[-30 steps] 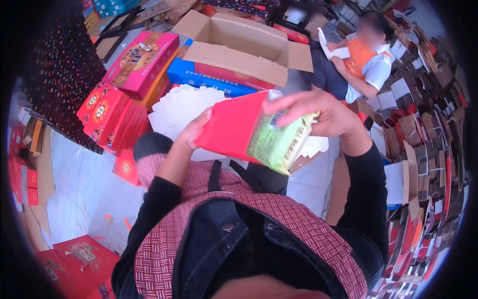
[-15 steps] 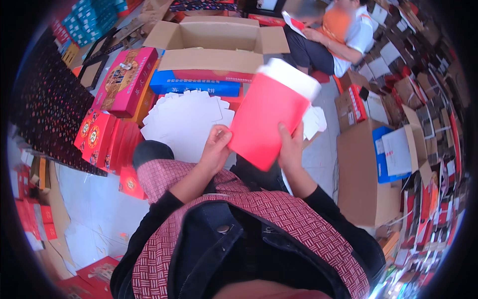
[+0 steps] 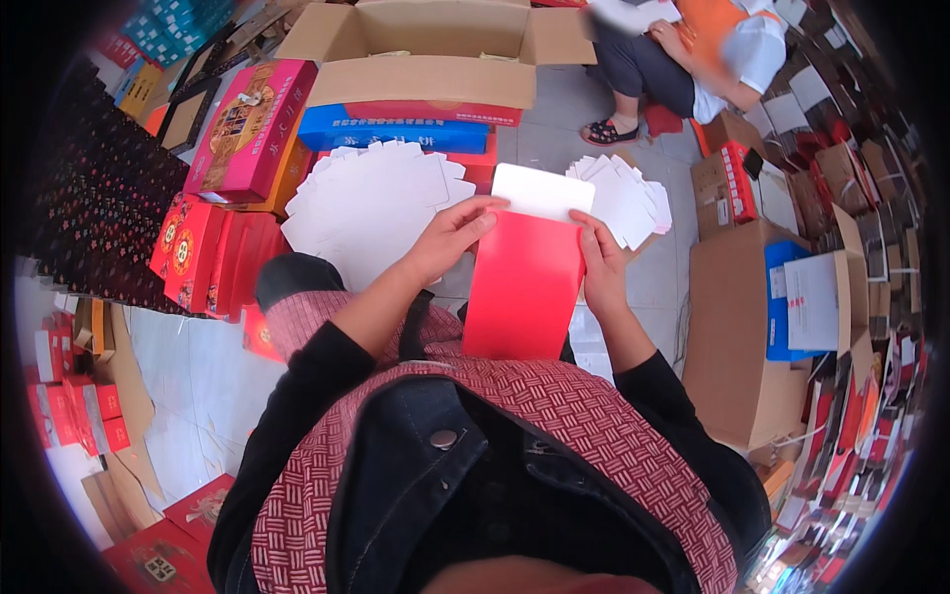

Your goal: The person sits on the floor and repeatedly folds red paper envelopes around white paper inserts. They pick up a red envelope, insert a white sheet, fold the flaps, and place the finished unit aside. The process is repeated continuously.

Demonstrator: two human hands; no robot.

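In front of my lap I hold a flat red cardboard piece with a white flap along its far edge. My left hand pinches its upper left corner, close to the fold. At the right edge my right hand grips it near the flap, thumb on the red face. The lower edge of the piece reaches my red checked apron. Beyond my left hand lies a fanned pile of white card sheets. A smaller white pile lies past my right hand.
An open cardboard carton stands ahead, with a blue box on its near side. Pink and red gift boxes are stacked left. Another carton stands right. A co-worker sits at the far right.
The red piece has come down toward my lap and turned square, from tilted before. My left hand has moved up to its upper corner, and my right hand has shifted to the upper right edge.
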